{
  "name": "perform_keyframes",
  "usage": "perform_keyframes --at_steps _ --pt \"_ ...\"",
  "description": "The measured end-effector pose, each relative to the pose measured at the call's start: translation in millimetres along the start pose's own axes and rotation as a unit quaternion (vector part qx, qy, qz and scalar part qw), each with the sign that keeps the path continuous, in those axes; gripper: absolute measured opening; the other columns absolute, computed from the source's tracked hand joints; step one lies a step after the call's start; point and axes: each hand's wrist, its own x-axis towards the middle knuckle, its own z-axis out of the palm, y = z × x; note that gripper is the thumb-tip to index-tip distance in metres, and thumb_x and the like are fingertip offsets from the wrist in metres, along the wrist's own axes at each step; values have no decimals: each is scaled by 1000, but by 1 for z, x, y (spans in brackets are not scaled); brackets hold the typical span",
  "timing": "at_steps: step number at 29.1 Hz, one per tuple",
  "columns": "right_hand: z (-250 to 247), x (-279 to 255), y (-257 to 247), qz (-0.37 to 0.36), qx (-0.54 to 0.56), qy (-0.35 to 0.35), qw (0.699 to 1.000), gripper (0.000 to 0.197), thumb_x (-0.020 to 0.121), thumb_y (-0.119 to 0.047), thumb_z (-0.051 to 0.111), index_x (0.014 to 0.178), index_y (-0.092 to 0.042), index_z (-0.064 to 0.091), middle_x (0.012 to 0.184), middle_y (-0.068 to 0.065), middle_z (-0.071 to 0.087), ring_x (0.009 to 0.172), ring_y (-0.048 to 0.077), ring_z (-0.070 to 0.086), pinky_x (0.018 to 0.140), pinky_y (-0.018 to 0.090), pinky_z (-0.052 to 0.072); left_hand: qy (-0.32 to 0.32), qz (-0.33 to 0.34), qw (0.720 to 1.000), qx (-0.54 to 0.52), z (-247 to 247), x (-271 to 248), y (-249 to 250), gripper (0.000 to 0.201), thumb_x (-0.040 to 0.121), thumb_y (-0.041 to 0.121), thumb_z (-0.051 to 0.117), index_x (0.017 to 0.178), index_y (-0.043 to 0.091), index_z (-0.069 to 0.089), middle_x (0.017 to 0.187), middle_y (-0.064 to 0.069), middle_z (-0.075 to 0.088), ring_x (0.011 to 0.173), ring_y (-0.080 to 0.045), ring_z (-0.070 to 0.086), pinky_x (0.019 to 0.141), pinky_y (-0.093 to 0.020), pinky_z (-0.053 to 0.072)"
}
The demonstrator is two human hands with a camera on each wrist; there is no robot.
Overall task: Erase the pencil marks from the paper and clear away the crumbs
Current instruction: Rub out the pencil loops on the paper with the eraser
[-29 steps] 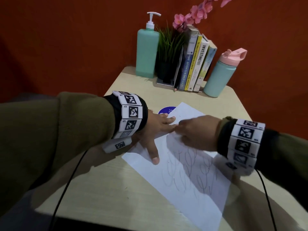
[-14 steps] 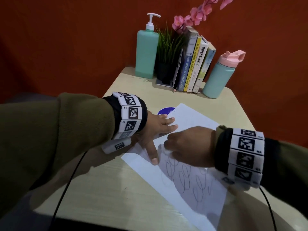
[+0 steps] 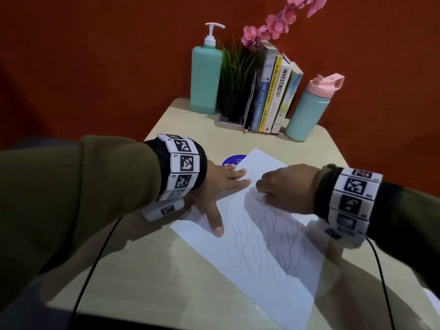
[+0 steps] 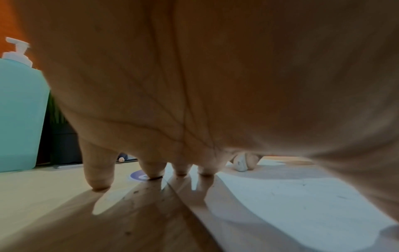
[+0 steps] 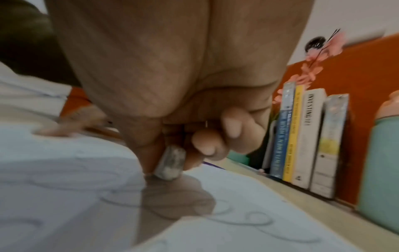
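Observation:
A white sheet of paper (image 3: 262,270) lies slanted on the beige table, covered in looping pencil marks (image 3: 269,236) across its middle and near half. My left hand (image 3: 221,186) lies flat on the sheet's left edge, fingers spread and straight, thumb pointing toward me. My right hand (image 3: 281,186) pinches a smudged grey-white eraser (image 5: 170,162) between thumb and fingers, its tip down on the paper near the upper end of the marks. Small dark crumbs (image 3: 238,228) dot the sheet by my left thumb. In the left wrist view the eraser (image 4: 240,163) shows beyond my fingertips.
At the table's far edge stand a teal pump bottle (image 3: 206,75), a potted plant (image 3: 234,86), several upright books (image 3: 273,96) and a teal flask with a pink lid (image 3: 309,108). A blue round sticker (image 3: 229,160) peeks out from under the paper's far corner. A pencil (image 3: 246,120) leans against the books.
My right hand slid toward me half a second ago, then moved back up and right along the marks. My left hand has stayed in place on the paper.

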Motion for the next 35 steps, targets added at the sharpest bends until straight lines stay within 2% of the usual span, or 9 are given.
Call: perform_keyframes --at_steps 2,6,10,11,16,21,26,31,35 --pt "4 -2 -3 -5 -4 10 1000 23 96 -33 37 108 -24 53 110 -4 59 99 21 58 81 35 50 2 2 1000 0 0 0 1 134 63 81 64 153 28 -21 160 5 -27 148 -17 -21 121 -51 6" --pt "8 -20 -41 -93 66 -12 993 27 97 -35 36 118 -29 52 118 -6 56 104 22 57 86 35 46 -3 2 1000 -3 -1 0 1 134 64 81 65 153 27 -20 160 4 -28 148 -18 -22 121 -51 4" --pt "5 -7 0 5 9 -1 1000 22 95 -34 36 106 -24 52 109 -3 60 98 23 59 82 36 51 -4 1 1000 -9 -1 0 0 134 65 80 65 153 28 -21 160 5 -28 147 -17 -23 121 -48 3" --pt "9 -6 3 10 -3 -1 1000 22 94 -33 36 105 -23 52 108 -2 60 97 24 60 81 36 51 -4 1 1000 -6 -1 1 1 133 65 80 65 153 28 -20 160 5 -28 147 -17 -22 121 -48 3" --pt "10 -23 -40 -86 64 -15 994 26 96 -36 37 114 -27 53 113 -5 58 100 24 58 84 35 48 1 3 1000 -6 -2 -1 3 133 66 78 66 154 25 -19 161 2 -26 148 -18 -20 120 -46 2" --pt "8 -11 -8 -9 -2 0 1000 21 95 -33 36 105 -22 51 107 -2 58 95 23 58 79 36 50 -4 -2 1000 -9 -2 0 2 134 65 80 65 153 27 -20 160 4 -28 148 -17 -21 119 -46 1" --pt "8 -34 -53 -103 64 -7 993 25 96 -33 37 114 -24 53 115 -3 58 101 25 58 80 33 43 0 -4 1000 -2 -3 -3 4 133 66 78 66 153 25 -20 160 4 -26 148 -18 -20 119 -45 1" --pt "7 -15 -13 6 22 -12 1000 23 95 -33 37 109 -21 51 113 -1 58 101 23 58 80 33 46 4 -11 1000 -3 -2 -4 5 132 66 79 65 153 28 -20 160 5 -27 148 -17 -20 119 -45 1" --pt "11 -28 -40 -56 68 -9 996 24 95 -35 36 109 -23 52 112 -2 58 99 23 58 83 34 47 12 -13 1000 0 -1 -6 10 131 68 77 66 154 25 -19 161 3 -25 149 -19 -19 119 -46 3"
